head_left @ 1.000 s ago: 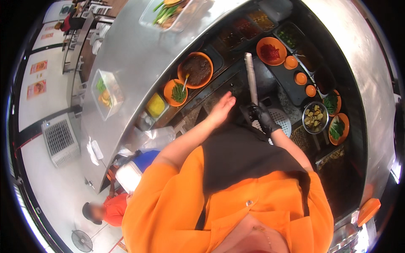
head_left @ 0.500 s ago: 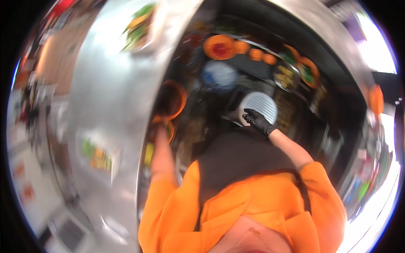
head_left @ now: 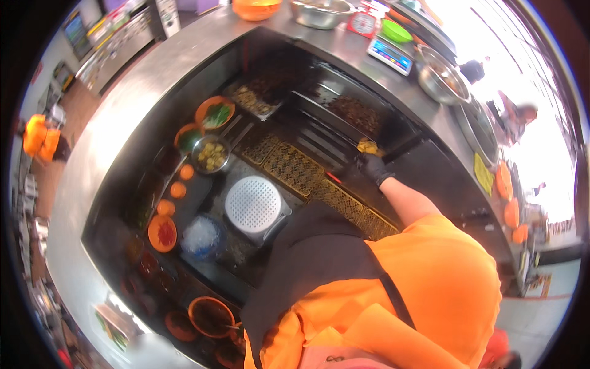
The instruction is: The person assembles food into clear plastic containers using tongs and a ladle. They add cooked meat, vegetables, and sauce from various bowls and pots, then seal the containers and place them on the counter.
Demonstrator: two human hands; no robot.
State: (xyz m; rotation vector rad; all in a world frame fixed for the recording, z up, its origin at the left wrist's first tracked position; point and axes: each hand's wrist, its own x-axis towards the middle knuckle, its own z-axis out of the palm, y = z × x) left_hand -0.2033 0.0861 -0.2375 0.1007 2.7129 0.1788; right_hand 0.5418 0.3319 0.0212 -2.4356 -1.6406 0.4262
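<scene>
Black-gloved right hand [head_left: 371,166] pinches one yellow food piece [head_left: 367,147]; left hand unseen.

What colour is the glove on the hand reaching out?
Black. The glove on the right hand shows best in the head view, next to some yellow food.

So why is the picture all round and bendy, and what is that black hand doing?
The camera sits on a person's head and looks down, and its wide lens bends straight edges. The orange shape at the bottom is the person's own shirt, with a dark apron. The right hand, in a black glove, reaches out to a yellowish piece of food beside the dark trays. I cannot see the left hand. Below lie metal grates, a round white strainer, and a metal bowl of food among orange bowls. A steel counter curves around it all.
</scene>
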